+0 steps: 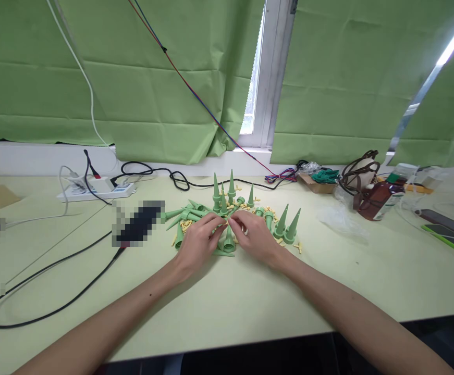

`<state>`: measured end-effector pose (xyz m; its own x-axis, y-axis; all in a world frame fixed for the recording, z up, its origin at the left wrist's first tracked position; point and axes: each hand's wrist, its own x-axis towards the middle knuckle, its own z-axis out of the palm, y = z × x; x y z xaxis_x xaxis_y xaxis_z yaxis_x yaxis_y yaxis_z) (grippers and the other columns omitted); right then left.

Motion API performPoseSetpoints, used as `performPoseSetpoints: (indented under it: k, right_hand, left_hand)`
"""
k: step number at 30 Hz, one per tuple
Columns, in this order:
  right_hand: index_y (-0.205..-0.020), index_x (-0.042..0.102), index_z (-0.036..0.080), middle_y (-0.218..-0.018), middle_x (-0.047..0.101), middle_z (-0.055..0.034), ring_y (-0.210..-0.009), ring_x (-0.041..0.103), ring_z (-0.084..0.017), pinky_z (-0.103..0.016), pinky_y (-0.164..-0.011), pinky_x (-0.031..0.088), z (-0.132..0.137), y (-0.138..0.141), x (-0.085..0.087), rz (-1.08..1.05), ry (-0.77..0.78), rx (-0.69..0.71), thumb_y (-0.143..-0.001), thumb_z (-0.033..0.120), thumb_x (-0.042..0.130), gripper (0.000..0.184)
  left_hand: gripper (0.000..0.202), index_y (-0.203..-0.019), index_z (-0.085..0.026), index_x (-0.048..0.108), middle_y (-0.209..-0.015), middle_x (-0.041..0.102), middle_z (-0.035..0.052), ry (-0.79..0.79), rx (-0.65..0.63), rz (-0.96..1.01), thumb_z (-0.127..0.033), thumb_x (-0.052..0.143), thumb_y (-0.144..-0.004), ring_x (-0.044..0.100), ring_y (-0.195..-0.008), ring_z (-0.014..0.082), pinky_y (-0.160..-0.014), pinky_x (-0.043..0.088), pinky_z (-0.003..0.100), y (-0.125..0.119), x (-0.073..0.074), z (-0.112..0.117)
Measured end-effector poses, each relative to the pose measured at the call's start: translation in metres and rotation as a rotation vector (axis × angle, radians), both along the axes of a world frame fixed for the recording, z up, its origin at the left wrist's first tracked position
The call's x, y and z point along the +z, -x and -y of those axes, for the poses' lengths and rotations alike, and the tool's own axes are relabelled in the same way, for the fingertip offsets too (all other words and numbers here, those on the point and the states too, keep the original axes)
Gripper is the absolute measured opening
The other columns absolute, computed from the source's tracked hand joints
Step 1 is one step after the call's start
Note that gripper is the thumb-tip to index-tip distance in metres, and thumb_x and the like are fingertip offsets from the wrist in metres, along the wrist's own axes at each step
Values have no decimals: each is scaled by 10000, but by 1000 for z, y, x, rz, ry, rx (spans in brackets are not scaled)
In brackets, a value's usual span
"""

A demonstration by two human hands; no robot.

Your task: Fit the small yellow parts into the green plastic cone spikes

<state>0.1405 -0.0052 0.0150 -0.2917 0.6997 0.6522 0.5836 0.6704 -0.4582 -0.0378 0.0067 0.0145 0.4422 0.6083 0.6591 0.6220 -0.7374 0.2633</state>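
Observation:
My left hand [200,237] and my right hand [258,235] meet over a pile of green plastic spikes, both with fingers pinched. A small yellow piece shows at my left fingertips, mostly hidden. What the right fingers pinch is covered by the fingers themselves. Under and between my hands lies a hollow-ended green spike [229,244]. Several spikes stand point up behind my hands, among them a tall green spike [232,188]. Beside my right hand two more stand upright, one being the outer green spike [292,228]. Small yellow T-shaped pieces [299,247] are scattered among the spikes.
A black device [140,223], partly blurred, lies left with its looping cable [50,317]. Behind it sits a white power strip [97,190]. At right are a brown bottle [383,198], a clear plastic bag [344,221] and a cardboard box [316,183]. Green curtains hang behind the table.

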Motion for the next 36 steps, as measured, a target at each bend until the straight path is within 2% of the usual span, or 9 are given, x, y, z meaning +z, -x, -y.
performPoseSetpoints:
  k: [12, 20, 25, 27, 36]
  right_hand:
    - [-965, 591, 182, -880, 661, -57, -792, 602, -166, -268, -709, 446, -3, -2, -3, 25, 0, 44, -1006, 215, 428, 171]
    - [-943, 575, 181, -879, 659, -62, -772, 596, -172, -277, -705, 440, -9, -11, 1, 23, -38, -8, -1005, 217, 422, 169]
    - [-968, 573, 181, -900, 658, -70, -781, 595, -177, -280, -686, 433, -10, -14, 7, 70, -63, -42, -1004, 218, 425, 157]
    - [-968, 574, 180, -898, 654, -72, -781, 593, -179, -280, -672, 430, -11, -15, 10, 101, -75, -53, -1004, 218, 427, 155]
    - [-989, 580, 176, -896, 652, -88, -800, 602, -205, -300, -656, 452, -17, -23, 5, 241, -152, -26, -1006, 193, 412, 170]
  left_hand:
    - [180, -889, -184, 651, -872, 679, 31, 4, 50, -1, -222, 490, -958, 586, -656, 136, -597, 404, 261, 2, -1, -2]
    - [213, -873, -178, 652, -831, 679, 30, 51, 100, 11, -253, 478, -970, 568, -639, 136, -594, 382, 255, 2, 4, 1]
    - [450, -607, -169, 537, -574, 550, 3, 81, 143, -4, -368, 429, -996, 451, -513, 124, -538, 297, 278, 0, 7, 5]
    - [505, -567, -170, 504, -523, 510, -3, 111, 147, 0, -389, 391, -1008, 432, -487, 122, -541, 287, 287, -1, 7, 5]
    - [452, -683, -180, 517, -606, 561, 2, 204, 148, 18, -349, 285, -1032, 488, -545, 142, -602, 340, 293, -1, 1, 2]
